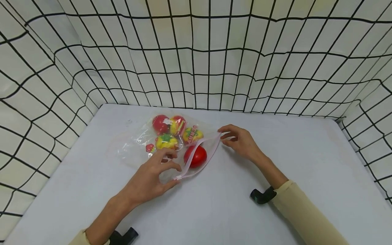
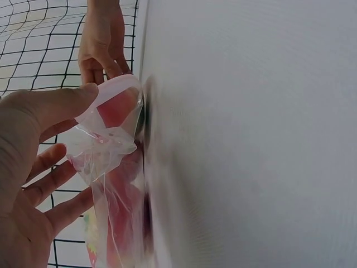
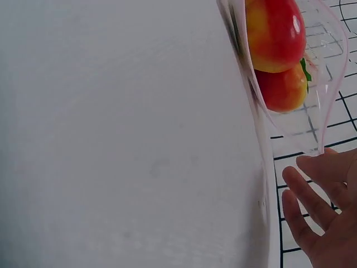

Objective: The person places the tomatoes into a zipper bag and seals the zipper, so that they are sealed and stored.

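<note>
A clear zip bag [image 1: 134, 149] with a pale pink zip strip lies on the white table, its mouth gaping to the right. Inside are several toy fruits: a shiny red one [image 1: 199, 156] close to the mouth, a yellow one with a green top [image 1: 166, 141] and more behind. Two red-and-yellow ones [image 3: 276, 33] show through the mouth in the right wrist view. My left hand [image 1: 150, 175] holds the near end of the strip by thumb and index finger, other fingers spread. My right hand [image 1: 242, 141] pinches the strip's far corner between thumb and fingertip.
Black netting [image 1: 209, 61] over white sheeting stands around the table's back and sides. The white tabletop [image 1: 214, 211] extends in front of the bag and to its right. Black wrist devices [image 1: 263, 196] sit at both sleeves.
</note>
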A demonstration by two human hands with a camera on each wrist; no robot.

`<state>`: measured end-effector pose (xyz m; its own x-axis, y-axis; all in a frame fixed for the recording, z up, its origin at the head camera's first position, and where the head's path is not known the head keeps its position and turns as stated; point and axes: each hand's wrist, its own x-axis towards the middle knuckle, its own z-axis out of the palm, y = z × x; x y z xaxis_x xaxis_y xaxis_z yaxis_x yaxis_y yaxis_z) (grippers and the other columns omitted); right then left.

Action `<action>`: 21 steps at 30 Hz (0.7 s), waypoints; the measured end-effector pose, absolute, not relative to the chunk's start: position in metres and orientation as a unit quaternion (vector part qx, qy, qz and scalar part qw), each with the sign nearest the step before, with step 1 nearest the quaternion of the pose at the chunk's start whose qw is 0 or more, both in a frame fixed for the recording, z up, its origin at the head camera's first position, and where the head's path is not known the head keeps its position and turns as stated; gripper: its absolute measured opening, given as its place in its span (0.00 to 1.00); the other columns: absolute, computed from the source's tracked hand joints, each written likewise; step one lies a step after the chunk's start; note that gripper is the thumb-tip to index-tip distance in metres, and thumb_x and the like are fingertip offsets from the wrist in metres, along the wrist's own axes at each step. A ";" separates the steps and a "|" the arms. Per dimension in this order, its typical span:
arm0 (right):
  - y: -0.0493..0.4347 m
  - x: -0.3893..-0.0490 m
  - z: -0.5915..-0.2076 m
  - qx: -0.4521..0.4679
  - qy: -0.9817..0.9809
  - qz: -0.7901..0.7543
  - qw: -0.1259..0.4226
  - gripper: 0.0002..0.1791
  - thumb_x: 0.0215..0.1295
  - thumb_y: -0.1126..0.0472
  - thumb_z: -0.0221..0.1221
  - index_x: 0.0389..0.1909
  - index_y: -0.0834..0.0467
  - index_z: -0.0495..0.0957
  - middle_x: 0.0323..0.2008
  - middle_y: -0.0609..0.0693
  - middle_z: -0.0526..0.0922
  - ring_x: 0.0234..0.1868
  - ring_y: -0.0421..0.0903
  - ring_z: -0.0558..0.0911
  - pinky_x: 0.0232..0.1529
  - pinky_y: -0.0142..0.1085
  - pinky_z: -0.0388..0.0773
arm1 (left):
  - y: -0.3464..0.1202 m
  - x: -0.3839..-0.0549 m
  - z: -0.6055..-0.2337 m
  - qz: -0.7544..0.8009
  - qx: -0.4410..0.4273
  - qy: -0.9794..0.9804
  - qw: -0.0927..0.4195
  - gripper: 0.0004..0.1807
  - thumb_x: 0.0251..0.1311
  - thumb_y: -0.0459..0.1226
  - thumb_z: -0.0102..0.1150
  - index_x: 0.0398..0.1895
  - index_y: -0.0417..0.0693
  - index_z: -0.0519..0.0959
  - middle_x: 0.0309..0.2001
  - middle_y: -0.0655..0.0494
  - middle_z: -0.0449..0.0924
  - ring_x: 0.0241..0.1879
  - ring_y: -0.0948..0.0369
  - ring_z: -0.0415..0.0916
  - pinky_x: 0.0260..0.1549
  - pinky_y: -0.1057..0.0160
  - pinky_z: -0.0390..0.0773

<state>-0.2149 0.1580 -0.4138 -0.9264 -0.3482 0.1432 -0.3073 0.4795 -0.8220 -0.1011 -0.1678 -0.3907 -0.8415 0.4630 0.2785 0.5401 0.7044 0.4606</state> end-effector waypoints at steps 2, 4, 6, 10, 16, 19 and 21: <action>0.159 -0.215 -0.414 -0.185 0.864 -0.469 0.014 0.21 0.66 0.71 0.66 0.58 0.54 0.82 0.59 0.53 0.86 0.55 0.52 0.89 0.58 0.48 0.87 | -0.169 -0.102 -0.391 -0.279 -0.276 -0.917 0.079 0.21 0.44 0.40 0.86 0.42 0.63 0.87 0.63 0.54 0.76 0.62 0.59 0.75 0.55 0.57 0.88; 0.160 -0.216 -0.415 -0.177 0.869 -0.462 0.002 0.19 0.66 0.70 0.67 0.57 0.53 0.83 0.56 0.52 0.87 0.54 0.50 0.89 0.57 0.46 0.87 | -0.170 -0.103 -0.392 -0.284 -0.278 -0.914 0.086 0.20 0.44 0.39 0.86 0.42 0.62 0.88 0.63 0.54 0.76 0.63 0.59 0.75 0.55 0.56 0.88; 0.161 -0.216 -0.415 -0.169 0.873 -0.457 -0.012 0.17 0.65 0.68 0.69 0.54 0.52 0.85 0.53 0.50 0.89 0.51 0.49 0.90 0.55 0.44 0.88 | -0.171 -0.103 -0.393 -0.289 -0.278 -0.912 0.090 0.19 0.45 0.39 0.85 0.42 0.61 0.89 0.63 0.54 0.75 0.63 0.58 0.75 0.55 0.55 0.88; 0.165 -0.216 -0.413 -0.155 0.880 -0.447 -0.039 0.14 0.62 0.65 0.72 0.48 0.50 0.88 0.46 0.48 0.91 0.46 0.47 0.90 0.49 0.35 0.87 | -0.172 -0.105 -0.393 -0.304 -0.277 -0.907 0.093 0.18 0.47 0.37 0.84 0.43 0.62 0.90 0.64 0.56 0.73 0.65 0.58 0.73 0.56 0.54 0.87; 0.173 -0.215 -0.412 -0.147 0.884 -0.442 -0.035 0.09 0.61 0.62 0.73 0.43 0.50 0.89 0.41 0.48 0.92 0.43 0.46 0.90 0.41 0.24 0.82 | -0.173 -0.107 -0.391 -0.355 -0.284 -0.883 0.116 0.17 0.49 0.33 0.81 0.43 0.57 0.91 0.64 0.55 0.75 0.67 0.57 0.72 0.56 0.51 0.86; 0.176 -0.214 -0.410 -0.148 0.881 -0.448 -0.035 0.08 0.62 0.61 0.73 0.42 0.52 0.89 0.41 0.49 0.91 0.42 0.47 0.89 0.41 0.22 0.82 | -0.175 -0.108 -0.390 -0.383 -0.268 -0.874 0.132 0.18 0.49 0.31 0.80 0.44 0.55 0.92 0.62 0.57 0.77 0.66 0.58 0.75 0.59 0.58 0.84; 0.179 -0.214 -0.410 -0.157 0.876 -0.454 -0.045 0.08 0.61 0.62 0.73 0.41 0.53 0.90 0.40 0.50 0.89 0.42 0.47 0.88 0.42 0.22 0.82 | -0.177 -0.108 -0.388 -0.402 -0.253 -0.869 0.141 0.18 0.50 0.30 0.80 0.44 0.55 0.92 0.60 0.59 0.79 0.64 0.60 0.76 0.62 0.67 0.81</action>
<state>-0.2139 0.1793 -0.4099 -0.9464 -0.2351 0.2213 -0.3164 0.5383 -0.7811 -0.1080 -0.1773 -0.3883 -0.8325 0.3262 0.4478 0.5525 0.5482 0.6279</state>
